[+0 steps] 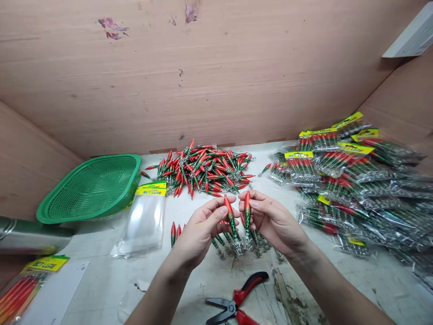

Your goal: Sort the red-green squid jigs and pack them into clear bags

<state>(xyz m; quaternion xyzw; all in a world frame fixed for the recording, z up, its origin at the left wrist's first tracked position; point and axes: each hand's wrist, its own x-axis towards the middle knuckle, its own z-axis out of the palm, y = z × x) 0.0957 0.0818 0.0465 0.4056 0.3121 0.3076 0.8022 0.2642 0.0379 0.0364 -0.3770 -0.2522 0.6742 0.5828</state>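
Observation:
Between finger and thumb, my left hand (206, 223) pinches a red and green fishing lure (230, 215), its hooked end pointing down. Close beside it, my right hand (272, 221) grips a second fishing lure (247, 213) the same way. The two lures hang nearly side by side, hooks almost touching. Under and behind my hands lies a row of several more lures (221, 243), partly hidden by my fingers. Farther back a heap of loose red and green lures (206, 169) is piled on the table. Red-handled pliers (232, 308) lie with jaws apart near the front.
A green plastic basket (89, 189) stands at the left, next to a stack of clear bags with yellow headers (145, 221). Bagged lures (358, 194) form a large pile at the right. A bag of orange lures (20, 289) lies front left. Cardboard walls (216, 81) enclose the table.

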